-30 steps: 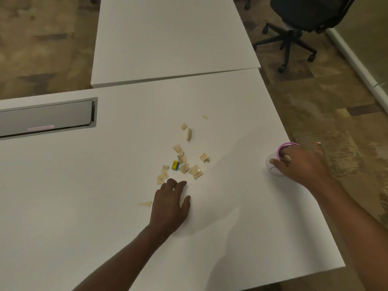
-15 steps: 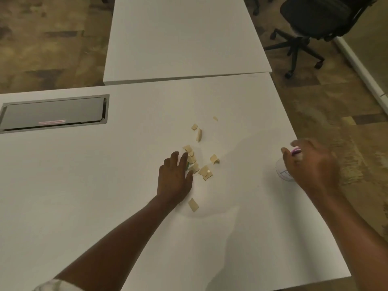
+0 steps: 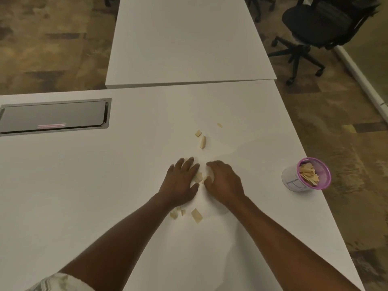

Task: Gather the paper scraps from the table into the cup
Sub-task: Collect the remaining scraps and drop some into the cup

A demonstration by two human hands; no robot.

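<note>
Several tan paper scraps (image 3: 198,177) lie bunched between my two hands at the middle of the white table (image 3: 105,196). My left hand (image 3: 180,182) lies flat with its fingers straight, pressing against the pile from the left. From the right, my right hand (image 3: 225,182) curls its fingers and thumb over the pile, hiding part of it. More scraps (image 3: 202,141) lie beyond the hands, and others (image 3: 197,215) sit by my left wrist. The white cup (image 3: 290,177) with a pink rim stands near the right table edge, holding several scraps.
A grey cable hatch (image 3: 54,116) is set into the table at the far left. A second white table (image 3: 184,43) abuts at the back. A black office chair (image 3: 319,24) stands on the floor at the upper right. The cup is close to the table's right edge.
My right hand has left the cup and come to the scrap pile. My left hand has pushed scraps rightward, and some now lie behind its wrist.
</note>
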